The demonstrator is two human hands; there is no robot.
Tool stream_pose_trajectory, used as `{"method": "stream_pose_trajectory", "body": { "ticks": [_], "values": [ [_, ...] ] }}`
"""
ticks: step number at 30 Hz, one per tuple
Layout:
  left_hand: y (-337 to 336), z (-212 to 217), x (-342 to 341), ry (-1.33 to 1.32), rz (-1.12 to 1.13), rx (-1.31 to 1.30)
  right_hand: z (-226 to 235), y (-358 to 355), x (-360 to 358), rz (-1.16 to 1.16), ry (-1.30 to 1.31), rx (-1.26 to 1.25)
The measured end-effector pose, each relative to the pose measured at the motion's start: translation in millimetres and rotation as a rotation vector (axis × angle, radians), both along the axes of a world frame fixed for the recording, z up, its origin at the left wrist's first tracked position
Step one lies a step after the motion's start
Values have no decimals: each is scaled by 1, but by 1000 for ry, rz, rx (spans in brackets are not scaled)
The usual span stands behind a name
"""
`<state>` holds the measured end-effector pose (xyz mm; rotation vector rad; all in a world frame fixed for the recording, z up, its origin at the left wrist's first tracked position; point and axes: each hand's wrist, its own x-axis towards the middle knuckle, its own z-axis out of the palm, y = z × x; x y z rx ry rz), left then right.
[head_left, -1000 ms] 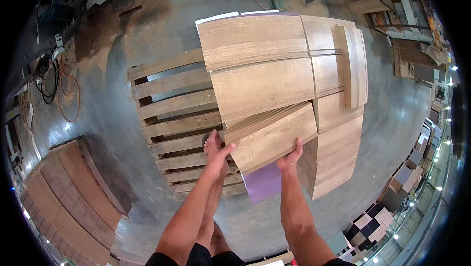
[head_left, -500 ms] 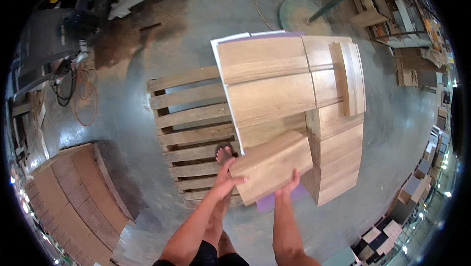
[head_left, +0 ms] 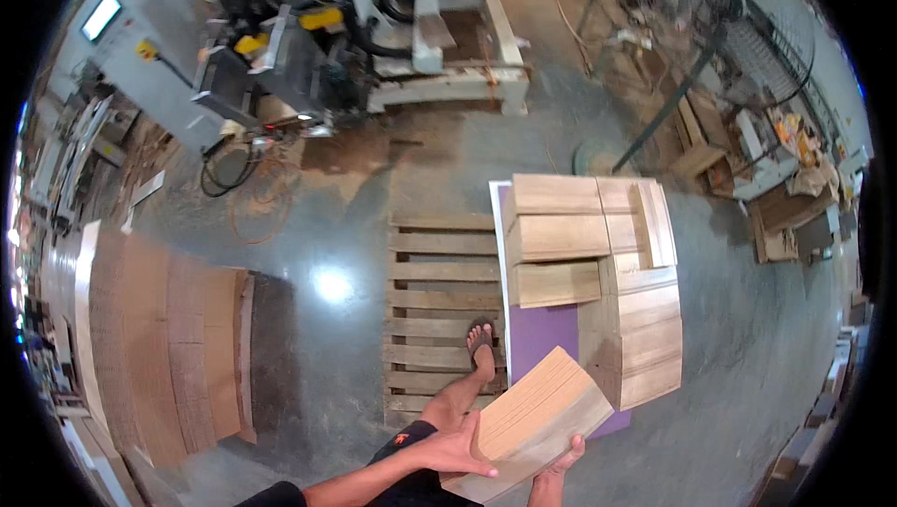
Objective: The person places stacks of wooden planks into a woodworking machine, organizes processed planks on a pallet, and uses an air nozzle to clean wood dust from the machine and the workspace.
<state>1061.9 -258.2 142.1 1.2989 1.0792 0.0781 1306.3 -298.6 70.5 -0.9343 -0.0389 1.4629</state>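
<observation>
Between my two hands is a block of stacked thin wooden boards (head_left: pixel 537 418), tilted, with its layered edges facing up. My left hand (head_left: pixel 458 448) grips its left end, thumb over the near face. My right hand (head_left: pixel 562 458) supports the right end from beneath, its fingers partly hidden. Just beyond lie more stacks of wooden boards (head_left: pixel 645 315), set in rows on a purple sheet (head_left: pixel 542 331) with a white edge. A shorter pair of boards (head_left: pixel 657 227) rests on top of the far right stacks.
A slatted wooden pallet (head_left: pixel 439 271) lies left of the stacks, with my sandalled foot on it. Cardboard-brown stacks (head_left: pixel 177 348) stand at left. Machinery with hoses (head_left: pixel 299 68), a fan on a pole (head_left: pixel 668 119) and a loaded shelf (head_left: pixel 790 171) are farther off.
The block of boards has come off the pile toward my body and tipped, baring the purple sheet beneath. Both hands kept hold. The view has swung up and left, showing more machinery.
</observation>
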Motion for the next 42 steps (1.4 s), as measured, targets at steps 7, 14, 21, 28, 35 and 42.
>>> {"method": "stream_pose_trajectory", "body": {
  "ticks": [7,14,21,28,35,42],
  "values": [
    [-143,95,-74,-639,480,-295,168,-69,-103,316,-99,-52],
    [-211,139,-166,-1070,575,-486,258,-108,-177,414,-267,345],
    [-225,118,-260,-1343,778,-581,220,-110,-321,586,133,195],
    [-223,132,-434,-1616,968,-492,170,-121,-557,774,293,14],
    [-223,186,-586,-2005,972,-320,209,-69,-750,1029,458,128],
    [-192,175,-674,-1959,732,-273,238,-3,-835,1048,524,229]
  ]
}}
